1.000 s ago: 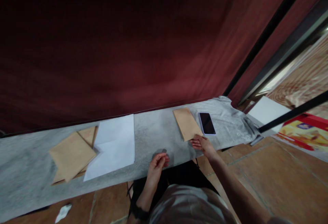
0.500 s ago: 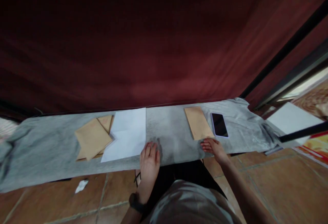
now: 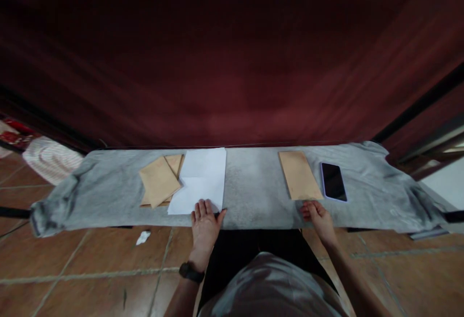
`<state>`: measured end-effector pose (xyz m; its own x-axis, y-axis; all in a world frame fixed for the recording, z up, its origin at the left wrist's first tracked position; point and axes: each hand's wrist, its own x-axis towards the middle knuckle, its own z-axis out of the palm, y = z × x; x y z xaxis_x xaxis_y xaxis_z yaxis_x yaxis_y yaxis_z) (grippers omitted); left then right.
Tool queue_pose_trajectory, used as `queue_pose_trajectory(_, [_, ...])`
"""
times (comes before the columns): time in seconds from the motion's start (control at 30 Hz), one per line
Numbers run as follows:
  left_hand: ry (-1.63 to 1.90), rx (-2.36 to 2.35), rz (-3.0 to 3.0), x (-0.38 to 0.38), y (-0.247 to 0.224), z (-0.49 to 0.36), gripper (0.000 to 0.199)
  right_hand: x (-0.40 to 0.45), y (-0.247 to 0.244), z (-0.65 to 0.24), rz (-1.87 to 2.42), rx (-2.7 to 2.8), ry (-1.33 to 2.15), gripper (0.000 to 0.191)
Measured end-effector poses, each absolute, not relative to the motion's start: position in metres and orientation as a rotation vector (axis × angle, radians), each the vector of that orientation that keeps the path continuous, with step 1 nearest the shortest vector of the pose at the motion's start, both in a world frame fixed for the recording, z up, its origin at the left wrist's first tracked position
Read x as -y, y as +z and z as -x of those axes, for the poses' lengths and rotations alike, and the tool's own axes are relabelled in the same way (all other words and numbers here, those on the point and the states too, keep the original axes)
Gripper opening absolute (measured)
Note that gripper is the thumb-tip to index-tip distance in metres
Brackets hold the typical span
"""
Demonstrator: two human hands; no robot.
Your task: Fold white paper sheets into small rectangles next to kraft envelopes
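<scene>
My left hand (image 3: 205, 225) lies flat with spread fingers on the lower edge of a white sheet of paper (image 3: 206, 172); a dark watch is on its wrist. Several brown paper envelopes (image 3: 159, 181) lie overlapped at the sheet's left side. To the right, my right hand (image 3: 318, 215) rests on the grey cloth with its fingers curled in, and I see nothing in them. Just beyond its knuckles is the bottom edge of a single brown envelope (image 3: 299, 174), lying flat.
A phone (image 3: 334, 181) with a pale purple case lies right of the single envelope. Grey cloth (image 3: 253, 181) covers the long narrow surface. Behind it hangs a dark red curtain (image 3: 232, 90). A crumpled white tissue (image 3: 143, 237) is on the tiled floor (image 3: 108, 259).
The view has turned left, so things appear further right. My left hand has shifted left from the sheet's right corner onto its lower edge. My right hand's fingers have curled in more.
</scene>
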<state>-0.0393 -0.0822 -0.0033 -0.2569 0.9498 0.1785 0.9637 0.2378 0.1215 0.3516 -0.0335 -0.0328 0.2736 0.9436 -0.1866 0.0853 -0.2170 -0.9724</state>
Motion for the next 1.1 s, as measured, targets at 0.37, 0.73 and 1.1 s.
queue_pose_trajectory(0.37, [-0.361,2.385,2.173,0.091,0.006,0.015,0.034,0.036,-0.034,-0.349,1.577,1.047,1.046,0.062])
queue_pose_trajectory(0.73, [-0.536,2.259,2.361,0.084,0.018,0.025,0.029,0.038,-0.034,-0.347,1.577,1.073,1.011,0.06])
queue_pose_trajectory(1.1, [-0.584,1.724,2.741,0.074,0.035,-0.073,0.034,0.04,-0.017,-0.334,1.543,1.039,1.135,0.059])
